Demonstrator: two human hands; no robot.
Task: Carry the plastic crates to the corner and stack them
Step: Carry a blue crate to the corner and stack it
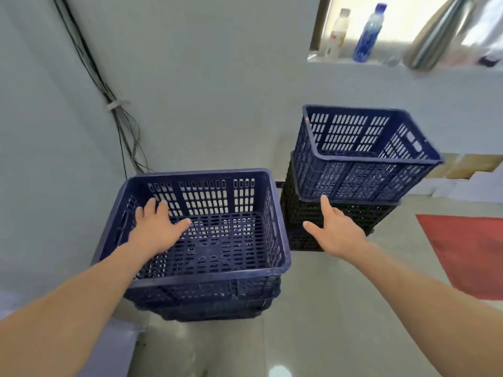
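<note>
A blue slotted crate (206, 276) tops a stack of blue crates in the corner at the left wall. My left hand (156, 227) hovers over its open inside, fingers spread, holding nothing. To the right, a second blue crate (362, 178) sits on a black crate (299, 221) against the back wall. My right hand (336, 229) is open in the gap between the two stacks, fingers pointing at the black crate, apart from both.
Black cables (119, 123) run down the left wall behind the corner stack. A window ledge (394, 68) at upper right holds bottles. A red mat (468, 248) lies on the tiled floor at right. White boxes (468, 183) line the far wall.
</note>
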